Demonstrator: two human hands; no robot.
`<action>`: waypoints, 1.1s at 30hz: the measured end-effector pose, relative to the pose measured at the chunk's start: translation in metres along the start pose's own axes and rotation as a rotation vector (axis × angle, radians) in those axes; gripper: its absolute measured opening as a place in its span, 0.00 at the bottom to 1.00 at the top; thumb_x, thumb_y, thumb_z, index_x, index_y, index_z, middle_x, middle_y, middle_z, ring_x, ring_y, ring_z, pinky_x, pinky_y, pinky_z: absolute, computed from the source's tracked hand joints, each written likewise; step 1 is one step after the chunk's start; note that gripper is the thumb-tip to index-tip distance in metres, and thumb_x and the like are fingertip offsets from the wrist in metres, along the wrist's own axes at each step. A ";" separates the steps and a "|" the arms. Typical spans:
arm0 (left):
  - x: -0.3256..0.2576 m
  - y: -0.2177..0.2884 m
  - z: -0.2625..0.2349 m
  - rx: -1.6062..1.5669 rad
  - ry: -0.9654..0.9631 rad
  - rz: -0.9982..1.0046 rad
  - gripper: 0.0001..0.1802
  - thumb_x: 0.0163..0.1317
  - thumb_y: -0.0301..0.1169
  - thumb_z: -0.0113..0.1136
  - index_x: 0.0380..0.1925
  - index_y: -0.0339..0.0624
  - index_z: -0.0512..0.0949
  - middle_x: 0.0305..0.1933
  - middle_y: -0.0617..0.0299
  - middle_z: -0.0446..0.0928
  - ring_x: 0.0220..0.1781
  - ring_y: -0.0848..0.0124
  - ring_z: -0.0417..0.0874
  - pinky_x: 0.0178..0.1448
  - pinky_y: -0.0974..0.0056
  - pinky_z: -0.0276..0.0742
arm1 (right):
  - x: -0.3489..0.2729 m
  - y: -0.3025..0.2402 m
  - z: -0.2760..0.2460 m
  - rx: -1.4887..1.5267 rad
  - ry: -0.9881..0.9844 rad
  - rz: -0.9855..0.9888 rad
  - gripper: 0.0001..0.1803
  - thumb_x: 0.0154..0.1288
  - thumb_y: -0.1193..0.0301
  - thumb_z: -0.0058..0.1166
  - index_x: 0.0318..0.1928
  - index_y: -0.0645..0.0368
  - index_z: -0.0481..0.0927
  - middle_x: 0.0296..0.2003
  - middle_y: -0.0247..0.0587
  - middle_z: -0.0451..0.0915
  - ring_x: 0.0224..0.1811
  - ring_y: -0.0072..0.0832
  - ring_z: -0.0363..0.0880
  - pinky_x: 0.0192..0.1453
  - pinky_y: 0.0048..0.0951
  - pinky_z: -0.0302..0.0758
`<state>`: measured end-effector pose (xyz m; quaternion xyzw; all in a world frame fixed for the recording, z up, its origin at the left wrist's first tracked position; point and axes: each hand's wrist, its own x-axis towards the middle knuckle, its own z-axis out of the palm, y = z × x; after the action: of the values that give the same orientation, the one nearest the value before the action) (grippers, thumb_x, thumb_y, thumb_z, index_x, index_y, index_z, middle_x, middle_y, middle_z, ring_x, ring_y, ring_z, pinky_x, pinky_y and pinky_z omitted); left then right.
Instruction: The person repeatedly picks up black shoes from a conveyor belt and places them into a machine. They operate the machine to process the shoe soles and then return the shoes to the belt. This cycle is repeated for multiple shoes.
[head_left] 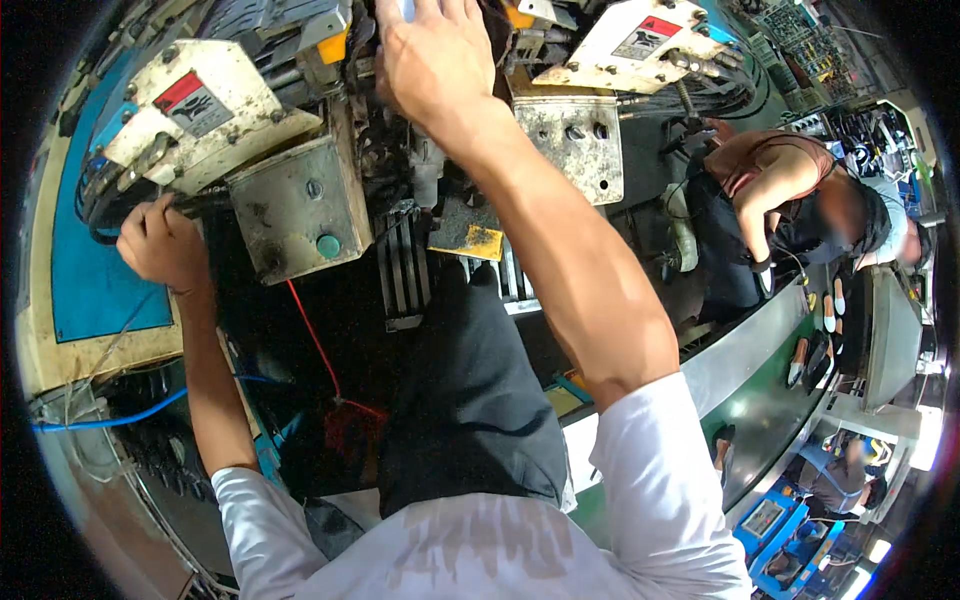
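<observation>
My left hand (160, 245) is at the left, its fingers curled in against the fittings and black hoses (92, 215) below a worn cream machine cover (225, 90). What its fingertips grip is too small to make out. My right hand (437, 60) reaches up to the top edge between two machine units. Its fingers are pressed together around a pale piece, and the picture's edge cuts off their tips. Beneath the left cover sits a grimy metal control box (290, 215) with a green button (328, 246). A second control box (575, 140) stands right of my right forearm.
A blue panel (110, 280) borders the left side. Below the machine lie a yellow plate (485, 243) and metal slats (404, 270). A seated co-worker (770, 190) is at the right, beside a green conveyor (765, 410) carrying several shoes. A blue hose (120, 425) runs low left.
</observation>
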<state>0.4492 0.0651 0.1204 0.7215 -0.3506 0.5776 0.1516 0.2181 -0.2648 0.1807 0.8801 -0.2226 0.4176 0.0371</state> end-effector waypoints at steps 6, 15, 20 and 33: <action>-0.011 -0.007 0.003 -0.014 0.037 -0.033 0.11 0.58 0.24 0.70 0.33 0.59 0.92 0.42 0.66 0.85 0.42 0.60 0.83 0.46 0.54 0.77 | 0.010 -0.003 0.001 0.024 -0.002 0.000 0.28 0.70 0.68 0.54 0.69 0.61 0.79 0.71 0.64 0.73 0.78 0.61 0.65 0.85 0.56 0.58; -0.002 -0.001 0.005 0.010 0.041 0.018 0.11 0.54 0.26 0.74 0.32 0.61 0.90 0.42 0.71 0.82 0.42 0.60 0.81 0.44 0.52 0.74 | -0.007 -0.013 -0.033 0.134 0.056 -0.030 0.28 0.69 0.69 0.56 0.68 0.62 0.80 0.71 0.66 0.73 0.78 0.61 0.66 0.85 0.56 0.58; -0.003 0.002 -0.002 0.026 0.029 -0.006 0.10 0.54 0.26 0.73 0.33 0.61 0.90 0.42 0.70 0.82 0.42 0.60 0.81 0.44 0.52 0.75 | -0.144 -0.035 -0.090 0.341 -0.143 0.109 0.32 0.63 0.74 0.66 0.69 0.61 0.78 0.77 0.67 0.63 0.76 0.63 0.67 0.80 0.53 0.68; 0.001 0.007 -0.006 0.031 -0.034 -0.038 0.09 0.57 0.28 0.71 0.33 0.62 0.91 0.44 0.69 0.83 0.45 0.58 0.82 0.48 0.52 0.76 | -0.374 -0.041 -0.082 0.052 -0.987 0.674 0.29 0.77 0.50 0.53 0.70 0.50 0.78 0.68 0.51 0.72 0.67 0.57 0.74 0.71 0.58 0.73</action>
<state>0.4405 0.0637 0.1216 0.7400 -0.3305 0.5674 0.1453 -0.0302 -0.0717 -0.0425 0.8517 -0.4702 -0.0463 -0.2267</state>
